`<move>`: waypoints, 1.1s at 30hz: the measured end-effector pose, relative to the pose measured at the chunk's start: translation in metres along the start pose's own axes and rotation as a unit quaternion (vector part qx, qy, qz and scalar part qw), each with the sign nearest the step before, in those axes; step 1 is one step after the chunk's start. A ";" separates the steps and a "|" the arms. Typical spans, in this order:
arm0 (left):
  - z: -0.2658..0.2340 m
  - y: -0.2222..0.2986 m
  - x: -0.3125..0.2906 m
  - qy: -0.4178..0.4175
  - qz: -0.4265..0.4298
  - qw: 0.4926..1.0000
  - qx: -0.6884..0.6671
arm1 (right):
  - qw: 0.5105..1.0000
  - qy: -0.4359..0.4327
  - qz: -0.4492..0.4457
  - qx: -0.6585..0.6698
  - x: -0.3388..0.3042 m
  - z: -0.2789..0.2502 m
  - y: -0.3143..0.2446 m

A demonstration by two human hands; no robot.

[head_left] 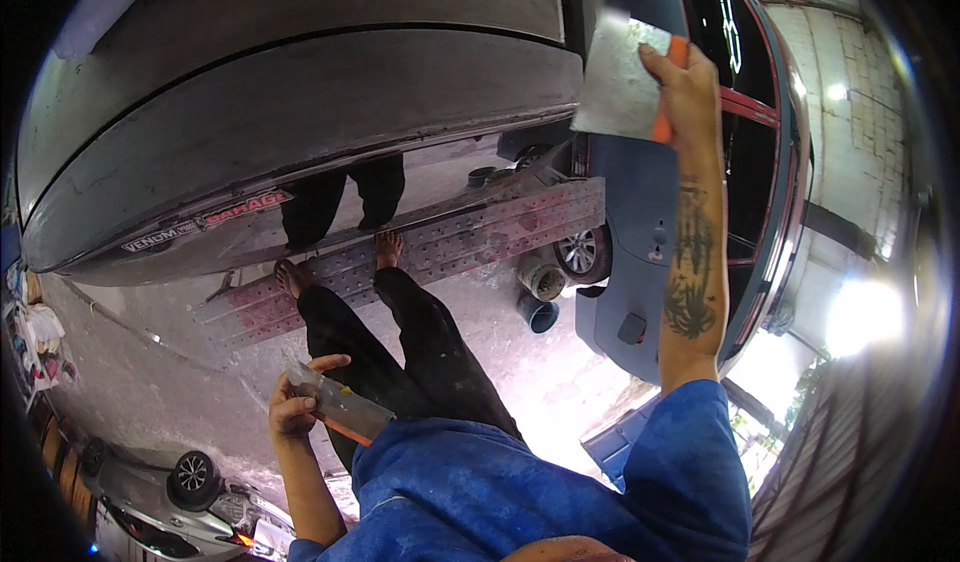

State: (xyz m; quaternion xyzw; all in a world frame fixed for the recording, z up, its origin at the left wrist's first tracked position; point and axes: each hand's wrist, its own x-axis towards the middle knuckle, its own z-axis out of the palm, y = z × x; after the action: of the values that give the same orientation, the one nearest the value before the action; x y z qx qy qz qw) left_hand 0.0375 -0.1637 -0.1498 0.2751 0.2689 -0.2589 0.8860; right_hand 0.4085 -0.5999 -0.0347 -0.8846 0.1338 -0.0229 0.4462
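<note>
My right hand (pixel 692 87) is raised at the upper right, fingers closed on the orange edge of a wide, flat metal putty spreader (pixel 612 80). Its broad blade stands out to the left, close by the end of a large grey vehicle panel (pixel 330 102); whether they touch I cannot tell. Low in front of my body, my left hand (pixel 292 407) grips a second metal putty spreader (pixel 350 407), also edged in orange. A small yellow dab (pixel 346 390) shows on that blade. The grey panel looks dull and is crossed by a dark seam.
I stand barefoot on a perforated metal plank (pixel 470 237) along the vehicle. Two buckets (pixel 540 316) sit on the floor beyond its right side. A blue-grey car (pixel 635 232) with red trim is at right, a silver car (pixel 165 507) at lower left.
</note>
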 end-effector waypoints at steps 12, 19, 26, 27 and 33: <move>0.005 0.003 0.002 0.014 -0.015 1.000 0.001 | 0.867 0.072 0.215 0.443 -0.026 0.062 0.078; 0.006 0.002 0.005 0.001 -0.024 1.000 0.008 | 0.879 0.088 0.233 0.407 -0.025 0.063 0.070; 0.008 0.004 0.004 0.007 -0.033 0.999 0.014 | 0.857 0.071 0.258 0.440 -0.022 0.062 0.069; 0.008 0.004 0.004 0.005 -0.028 0.999 0.015 | 0.859 0.072 0.260 0.435 -0.020 0.062 0.070; 0.010 0.004 0.007 0.010 -0.038 0.999 0.014 | 0.866 0.071 0.254 0.424 -0.013 0.058 0.071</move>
State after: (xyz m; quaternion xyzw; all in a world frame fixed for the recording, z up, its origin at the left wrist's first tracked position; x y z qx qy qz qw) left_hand 0.0487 -0.1692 -0.1459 0.2798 0.2842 -0.2932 0.8689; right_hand 0.3904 -0.5908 -0.1251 -0.5413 0.3629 -0.0264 0.7580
